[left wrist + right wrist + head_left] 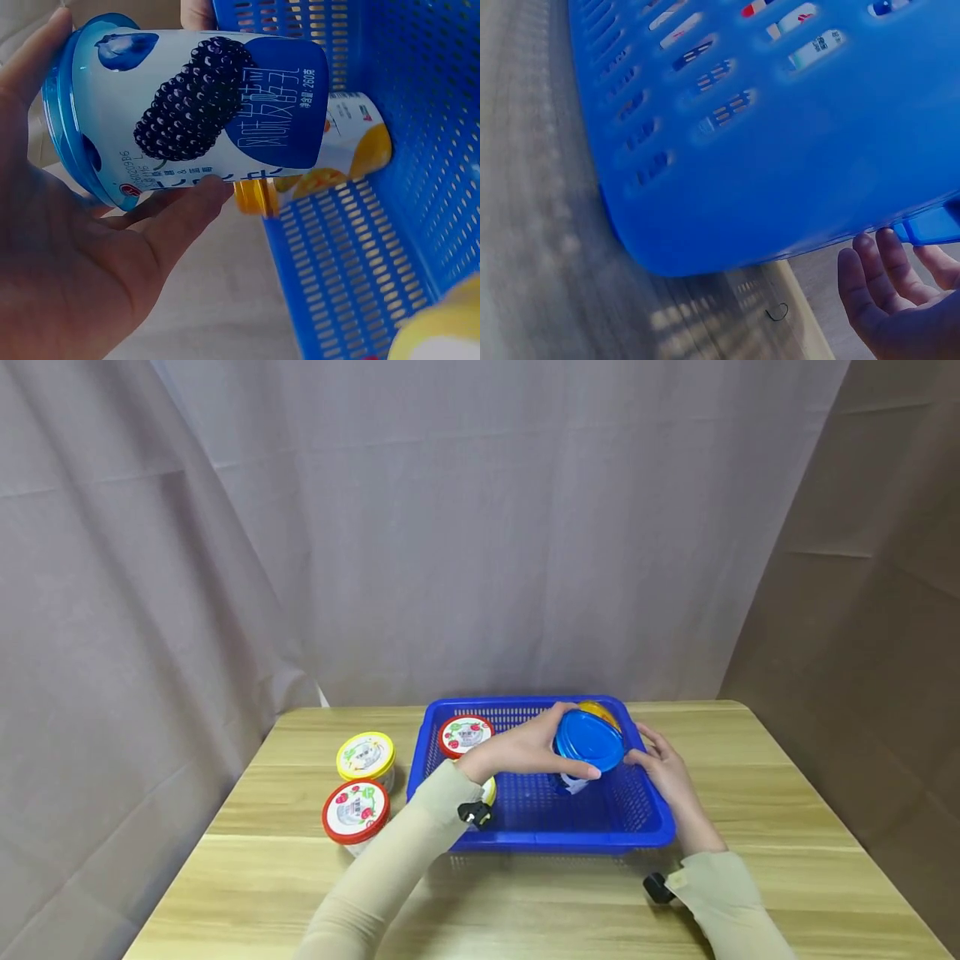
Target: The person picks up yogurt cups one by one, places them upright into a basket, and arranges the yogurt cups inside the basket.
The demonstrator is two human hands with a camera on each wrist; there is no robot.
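Observation:
My left hand (536, 747) grips a yogurt cup (199, 105) with a blue lid and a blackberry picture, tilted over the right part of the blue basket (555, 839). Thumb and fingers lie around the cup just below its lid. At the basket's right rim is my right hand (671, 781), its fingers loosely bent and the fingertips right at the edge, close to the blue lid. Behind the held cup, an orange-lidded cup (356, 142) stands in the back right corner. A red-lidded cup (465, 735) sits at the basket's left; my left wrist partly hides a yellow-lidded cup (490, 792) there.
Left of the basket, a yellow-lidded cup (365, 755) and a red-lidded cup (356, 810) stand on the wooden table (247, 877). A grey curtain (480, 543) hangs behind the table's far edge.

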